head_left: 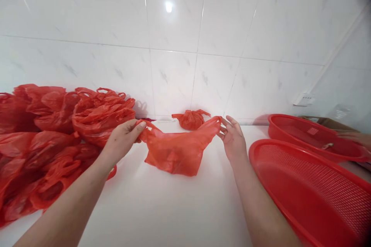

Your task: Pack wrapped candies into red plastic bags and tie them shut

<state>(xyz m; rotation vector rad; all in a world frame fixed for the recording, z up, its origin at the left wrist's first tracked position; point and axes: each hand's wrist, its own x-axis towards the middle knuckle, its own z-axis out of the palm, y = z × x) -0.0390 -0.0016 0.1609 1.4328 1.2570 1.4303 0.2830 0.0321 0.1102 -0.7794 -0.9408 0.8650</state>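
Observation:
A thin red plastic bag (174, 152) is stretched between my hands above the white table, in the middle of the view. My left hand (124, 137) pinches its left handle between thumb and fingers. The right handle is held up at the fingers of my right hand (232, 136), whose palm faces me; some of these fingers are stretched apart. Through the bag a darker patch shows in its lower middle, and I cannot make out what it is. Behind it, against the wall, sits a small knotted red bag (191, 119).
A big heap of red plastic bags (52, 150) covers the left side. Two red plastic baskets (304, 193) stand on the right, one behind the other. Another person's hand (355, 137) shows at the far basket. A wall socket (304, 99) sits on the tiled wall (174, 77).

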